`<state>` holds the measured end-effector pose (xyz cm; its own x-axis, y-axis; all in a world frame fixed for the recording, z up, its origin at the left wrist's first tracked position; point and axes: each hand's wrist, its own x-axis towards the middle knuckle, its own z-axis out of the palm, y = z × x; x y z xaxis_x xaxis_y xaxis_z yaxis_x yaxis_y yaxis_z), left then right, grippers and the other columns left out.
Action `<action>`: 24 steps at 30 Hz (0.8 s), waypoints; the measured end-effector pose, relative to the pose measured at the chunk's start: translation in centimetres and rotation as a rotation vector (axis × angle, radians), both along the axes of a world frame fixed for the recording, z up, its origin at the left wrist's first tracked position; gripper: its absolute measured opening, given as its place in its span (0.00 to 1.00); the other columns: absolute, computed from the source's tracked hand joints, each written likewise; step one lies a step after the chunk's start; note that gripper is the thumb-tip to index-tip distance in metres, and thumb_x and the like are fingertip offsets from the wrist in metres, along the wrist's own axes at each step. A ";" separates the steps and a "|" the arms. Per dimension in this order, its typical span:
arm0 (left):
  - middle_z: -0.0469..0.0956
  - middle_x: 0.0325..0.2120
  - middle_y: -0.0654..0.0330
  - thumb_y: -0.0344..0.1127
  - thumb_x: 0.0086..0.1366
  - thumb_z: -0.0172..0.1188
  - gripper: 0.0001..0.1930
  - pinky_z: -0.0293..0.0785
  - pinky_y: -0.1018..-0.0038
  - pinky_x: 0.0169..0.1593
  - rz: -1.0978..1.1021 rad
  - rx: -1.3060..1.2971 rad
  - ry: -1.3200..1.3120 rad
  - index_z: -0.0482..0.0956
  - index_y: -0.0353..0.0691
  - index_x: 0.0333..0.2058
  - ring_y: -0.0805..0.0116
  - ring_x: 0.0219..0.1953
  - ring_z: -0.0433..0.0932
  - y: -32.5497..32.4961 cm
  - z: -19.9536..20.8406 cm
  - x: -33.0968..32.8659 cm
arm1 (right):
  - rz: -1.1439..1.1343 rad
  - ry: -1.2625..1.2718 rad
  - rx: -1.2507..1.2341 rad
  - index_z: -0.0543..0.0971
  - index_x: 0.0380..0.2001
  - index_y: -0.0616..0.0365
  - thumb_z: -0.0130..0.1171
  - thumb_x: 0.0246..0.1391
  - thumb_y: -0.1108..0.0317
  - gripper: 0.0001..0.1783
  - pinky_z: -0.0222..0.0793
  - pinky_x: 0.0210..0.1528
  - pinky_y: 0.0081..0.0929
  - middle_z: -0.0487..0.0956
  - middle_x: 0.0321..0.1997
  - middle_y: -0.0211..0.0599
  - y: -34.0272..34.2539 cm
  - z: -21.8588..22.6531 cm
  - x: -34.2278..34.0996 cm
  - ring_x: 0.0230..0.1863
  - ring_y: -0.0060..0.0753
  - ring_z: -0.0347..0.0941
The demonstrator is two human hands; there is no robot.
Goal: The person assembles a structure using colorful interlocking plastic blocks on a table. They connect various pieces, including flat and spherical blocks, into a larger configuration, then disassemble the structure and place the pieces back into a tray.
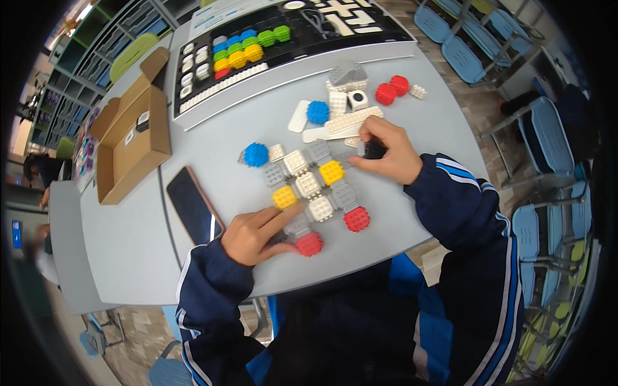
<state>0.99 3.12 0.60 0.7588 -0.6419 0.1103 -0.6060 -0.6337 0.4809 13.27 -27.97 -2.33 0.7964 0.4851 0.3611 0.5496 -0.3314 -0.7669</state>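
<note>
A figure of studded building blocks lies flat on the table, with white blocks (308, 184) down its middle and grey blocks (344, 195) along the sides. Yellow blocks (284, 197) sit among the grey, and red rounded blocks (356, 219) form its near ends. My left hand (256, 234) grips the near left limb, thumb by the red end and fingers over the grey part. Beside the figure's far right corner, my right hand (392, 152) pinches a small black piece (374, 150), partly hidden by the fingers. A blue rounded block (256, 154) is at the far left corner.
Behind the figure lie loose white beams (354, 121), another blue rounded block (318, 112), a grey block (347, 75) and red blocks (386, 94). A kit tray (309, 61) spans the far side. A cardboard box (132, 145) and a phone (194, 204) are left.
</note>
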 end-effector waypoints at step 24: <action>0.74 0.29 0.56 0.50 0.52 0.70 0.39 0.76 0.67 0.34 0.007 -0.008 -0.078 0.73 0.36 0.59 0.59 0.28 0.78 -0.7 -0.3 -0.2 | 0.445 -0.379 -0.035 0.78 0.51 0.54 0.79 0.37 0.52 0.37 0.62 0.57 0.44 0.73 0.55 0.41 0.9 1.4 -3.0 0.54 0.48 0.67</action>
